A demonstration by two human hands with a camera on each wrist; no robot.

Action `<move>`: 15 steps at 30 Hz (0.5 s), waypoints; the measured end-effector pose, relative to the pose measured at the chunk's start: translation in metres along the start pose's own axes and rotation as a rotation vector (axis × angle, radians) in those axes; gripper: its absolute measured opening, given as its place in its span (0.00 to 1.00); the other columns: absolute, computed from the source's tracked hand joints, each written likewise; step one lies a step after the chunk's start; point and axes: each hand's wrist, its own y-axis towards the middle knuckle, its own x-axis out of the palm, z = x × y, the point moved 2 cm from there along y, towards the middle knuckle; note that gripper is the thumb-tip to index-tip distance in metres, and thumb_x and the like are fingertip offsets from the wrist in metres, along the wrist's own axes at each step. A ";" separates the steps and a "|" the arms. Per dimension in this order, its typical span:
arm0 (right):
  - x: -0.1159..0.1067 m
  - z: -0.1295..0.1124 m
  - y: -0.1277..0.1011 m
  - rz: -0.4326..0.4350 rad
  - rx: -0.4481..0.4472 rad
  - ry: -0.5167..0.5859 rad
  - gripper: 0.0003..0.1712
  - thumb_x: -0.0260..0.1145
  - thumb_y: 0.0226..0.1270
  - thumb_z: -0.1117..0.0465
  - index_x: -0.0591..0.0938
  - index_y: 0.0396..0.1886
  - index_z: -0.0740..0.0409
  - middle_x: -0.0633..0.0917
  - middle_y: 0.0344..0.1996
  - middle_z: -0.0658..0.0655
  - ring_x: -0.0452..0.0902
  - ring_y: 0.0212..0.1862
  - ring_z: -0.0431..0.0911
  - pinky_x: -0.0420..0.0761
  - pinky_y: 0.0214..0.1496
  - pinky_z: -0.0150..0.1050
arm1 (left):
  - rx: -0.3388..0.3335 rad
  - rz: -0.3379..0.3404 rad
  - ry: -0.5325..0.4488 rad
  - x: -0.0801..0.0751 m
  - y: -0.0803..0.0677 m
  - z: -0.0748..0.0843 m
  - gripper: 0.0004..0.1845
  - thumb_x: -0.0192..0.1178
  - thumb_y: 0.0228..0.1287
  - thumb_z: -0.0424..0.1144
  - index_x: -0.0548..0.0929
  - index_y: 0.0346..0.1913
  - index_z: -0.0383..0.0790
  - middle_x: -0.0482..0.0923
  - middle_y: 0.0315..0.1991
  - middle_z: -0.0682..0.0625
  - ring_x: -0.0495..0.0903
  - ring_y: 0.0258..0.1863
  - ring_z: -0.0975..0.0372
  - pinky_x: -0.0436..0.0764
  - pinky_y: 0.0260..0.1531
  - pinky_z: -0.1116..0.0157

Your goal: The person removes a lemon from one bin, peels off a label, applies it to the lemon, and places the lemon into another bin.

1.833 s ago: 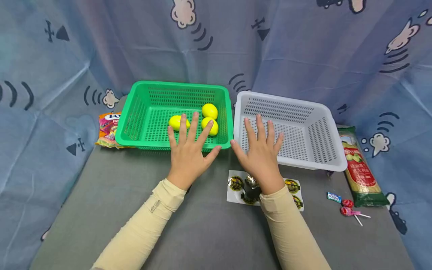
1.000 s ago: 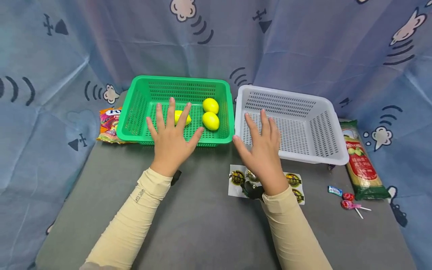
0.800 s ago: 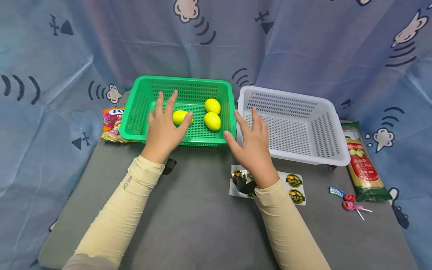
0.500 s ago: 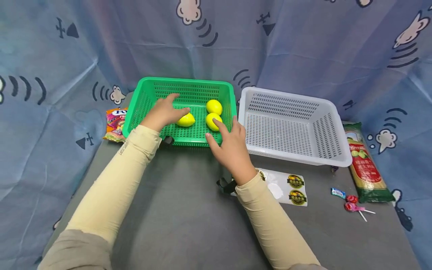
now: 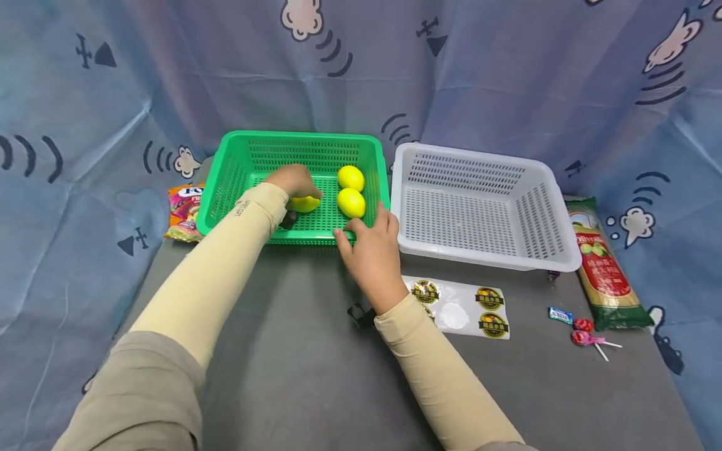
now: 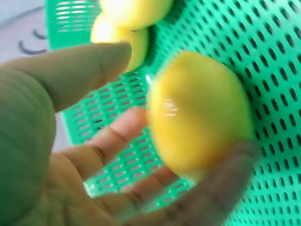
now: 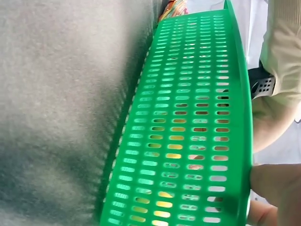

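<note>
Lemon [image 5: 304,203]: it lies on the floor of the green basket [image 5: 234,188], left of two other lemons [image 5: 351,191] that sit close together
Left hand [image 5: 292,180]: your fingers [image 6: 117,136] curl around that lemon from above and behind, thumb near its side; whether it is lifted off the mesh I cannot tell
Right hand [image 5: 369,250]: you pinch the basket's near rim by its right corner, thumb [image 7: 275,181] on the rim
Handling: the lemon looks smooth, glossy, rigid and probably light, so it may slip or roll
Hold: wrap its widest middle, fingers opposite thumb, not the tapered ends
White basket [image 5: 555,207]: just beside the green one
</note>
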 end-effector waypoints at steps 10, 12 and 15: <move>0.002 0.000 -0.001 0.018 -0.015 0.013 0.21 0.66 0.80 0.43 0.91 0.49 0.54 0.63 0.76 0.79 0.55 0.77 0.72 0.65 0.75 0.61 | 0.099 0.067 0.010 0.020 0.025 -0.003 0.29 0.69 0.73 0.41 0.75 0.71 0.32 0.75 0.69 0.37 0.76 0.64 0.45 0.77 0.63 0.50; 0.001 0.001 -0.001 0.016 -0.011 0.014 0.21 0.66 0.80 0.43 0.91 0.49 0.54 0.63 0.76 0.78 0.55 0.77 0.72 0.65 0.76 0.60 | 0.144 0.090 -0.036 0.019 0.027 -0.003 0.29 0.69 0.72 0.38 0.77 0.70 0.31 0.74 0.70 0.37 0.76 0.63 0.45 0.77 0.63 0.50; -0.001 0.004 -0.002 0.010 -0.001 0.012 0.21 0.65 0.80 0.42 0.91 0.49 0.54 0.62 0.76 0.78 0.54 0.77 0.72 0.65 0.76 0.60 | 0.251 0.159 -0.147 0.010 0.015 0.003 0.28 0.71 0.70 0.36 0.79 0.69 0.32 0.74 0.70 0.37 0.77 0.61 0.46 0.79 0.59 0.52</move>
